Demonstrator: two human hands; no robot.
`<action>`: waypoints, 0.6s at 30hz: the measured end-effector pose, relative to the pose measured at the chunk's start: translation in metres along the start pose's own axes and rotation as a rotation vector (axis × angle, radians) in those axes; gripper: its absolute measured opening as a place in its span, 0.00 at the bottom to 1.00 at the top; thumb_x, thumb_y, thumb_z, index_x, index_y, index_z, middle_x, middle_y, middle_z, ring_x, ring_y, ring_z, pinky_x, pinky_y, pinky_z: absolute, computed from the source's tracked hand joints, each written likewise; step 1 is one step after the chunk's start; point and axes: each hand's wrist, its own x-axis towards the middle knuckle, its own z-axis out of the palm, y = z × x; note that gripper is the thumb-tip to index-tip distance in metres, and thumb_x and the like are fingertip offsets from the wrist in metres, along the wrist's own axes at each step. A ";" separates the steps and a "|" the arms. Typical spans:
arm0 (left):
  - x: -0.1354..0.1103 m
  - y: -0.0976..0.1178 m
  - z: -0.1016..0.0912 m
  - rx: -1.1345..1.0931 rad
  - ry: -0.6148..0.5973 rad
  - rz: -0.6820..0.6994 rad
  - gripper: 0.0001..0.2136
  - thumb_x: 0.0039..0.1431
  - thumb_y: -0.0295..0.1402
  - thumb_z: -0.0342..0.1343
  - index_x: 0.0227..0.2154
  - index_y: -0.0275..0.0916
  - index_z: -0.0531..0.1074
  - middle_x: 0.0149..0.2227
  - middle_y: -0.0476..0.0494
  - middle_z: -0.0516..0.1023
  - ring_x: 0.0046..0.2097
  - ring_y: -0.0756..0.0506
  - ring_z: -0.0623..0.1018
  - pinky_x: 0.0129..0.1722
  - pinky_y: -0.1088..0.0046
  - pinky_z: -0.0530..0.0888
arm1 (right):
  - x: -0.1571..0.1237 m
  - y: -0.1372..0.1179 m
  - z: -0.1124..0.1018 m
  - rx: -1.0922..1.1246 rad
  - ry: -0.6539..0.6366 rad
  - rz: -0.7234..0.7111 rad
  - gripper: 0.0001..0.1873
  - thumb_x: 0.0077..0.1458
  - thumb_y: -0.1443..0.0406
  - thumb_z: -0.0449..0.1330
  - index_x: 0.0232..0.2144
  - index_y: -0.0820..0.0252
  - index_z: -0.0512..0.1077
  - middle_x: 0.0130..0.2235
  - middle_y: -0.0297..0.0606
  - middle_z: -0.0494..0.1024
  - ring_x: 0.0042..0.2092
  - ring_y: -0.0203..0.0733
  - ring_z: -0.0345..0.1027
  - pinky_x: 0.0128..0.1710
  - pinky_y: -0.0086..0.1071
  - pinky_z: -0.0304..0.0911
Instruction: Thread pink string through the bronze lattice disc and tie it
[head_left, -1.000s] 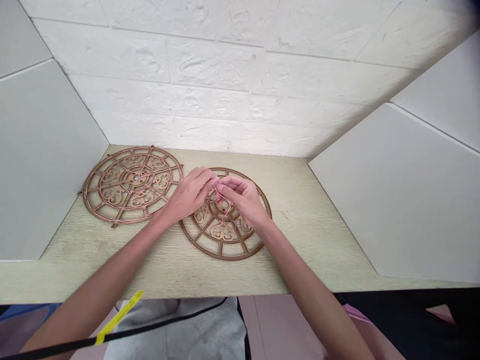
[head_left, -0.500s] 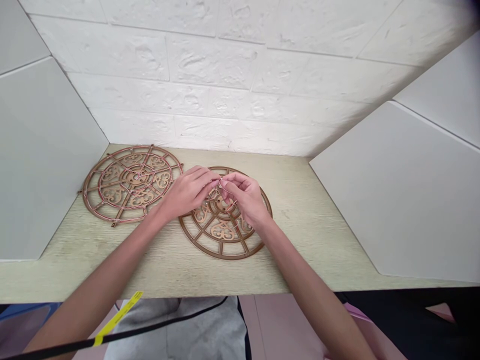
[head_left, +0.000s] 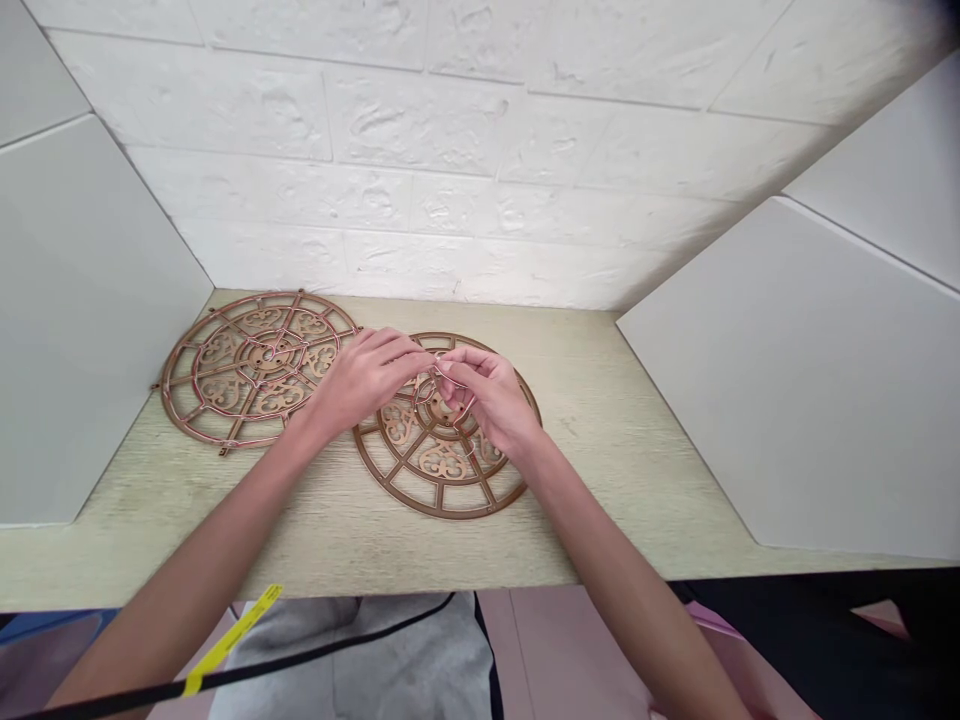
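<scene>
Where L hand (head_left: pixel 361 380) and R hand (head_left: pixel 489 398) pinch thin wire (head_left: pixel 429 392), grip pt hidden, over fretwork disc (head_left: pixel 442 462)

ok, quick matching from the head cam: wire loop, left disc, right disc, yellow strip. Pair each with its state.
1 wire loop
2 left disc
3 right disc
4 yellow strip

A below the table edge
B pinched between left hand and right hand
C under both hands
D pinkish wire strung across it

Pairs: 1-B, 2-D, 3-C, 4-A
</scene>
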 end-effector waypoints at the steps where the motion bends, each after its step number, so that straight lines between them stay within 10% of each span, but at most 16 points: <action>1: 0.000 0.000 0.000 -0.003 0.002 0.000 0.10 0.70 0.30 0.49 0.42 0.38 0.76 0.42 0.47 0.80 0.44 0.48 0.74 0.43 0.70 0.67 | 0.000 0.000 0.000 0.004 -0.003 0.009 0.16 0.41 0.58 0.73 0.25 0.62 0.73 0.20 0.30 0.69 0.23 0.30 0.59 0.20 0.25 0.55; 18: 0.000 -0.001 -0.005 -0.234 0.033 0.014 0.11 0.69 0.29 0.49 0.47 0.37 0.76 0.46 0.42 0.80 0.48 0.49 0.77 0.48 0.73 0.75 | -0.001 -0.006 -0.002 0.107 -0.104 0.140 0.15 0.40 0.60 0.72 0.25 0.62 0.72 0.19 0.27 0.65 0.22 0.28 0.57 0.19 0.24 0.50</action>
